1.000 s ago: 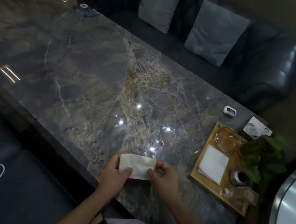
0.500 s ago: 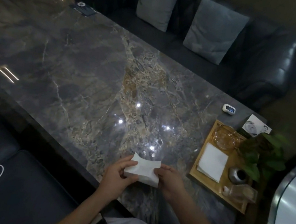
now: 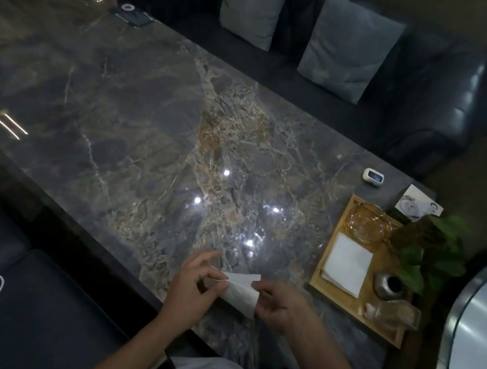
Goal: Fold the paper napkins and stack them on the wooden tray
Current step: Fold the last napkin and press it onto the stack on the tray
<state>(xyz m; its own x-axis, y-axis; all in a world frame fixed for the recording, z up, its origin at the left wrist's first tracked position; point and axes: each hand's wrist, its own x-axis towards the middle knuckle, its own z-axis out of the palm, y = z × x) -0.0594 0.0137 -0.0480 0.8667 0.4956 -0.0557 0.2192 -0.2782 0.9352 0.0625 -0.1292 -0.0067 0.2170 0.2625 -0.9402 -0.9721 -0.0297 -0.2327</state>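
A white paper napkin [image 3: 241,291] hangs between both hands just above the near edge of the marble table [image 3: 147,144]. My left hand [image 3: 192,287] pinches its left edge, index finger stretched out. My right hand [image 3: 277,308] grips its right side, and the napkin is tilted with a corner pointing down. To the right lies the wooden tray [image 3: 327,294], with a stack of folded white napkins [image 3: 347,263] lying flat on it.
On the tray also stand an amber glass dish [image 3: 369,223], a small grey vase [image 3: 388,285] and a clear glass container [image 3: 396,314]. A leafy plant [image 3: 434,254] overhangs the tray's right side. A small white device [image 3: 373,176] and a card [image 3: 419,204] lie behind it.
The napkin went from held flat and wide to tilted and narrower between the hands. My left hand's fingers have spread, the index finger lifting off the paper.
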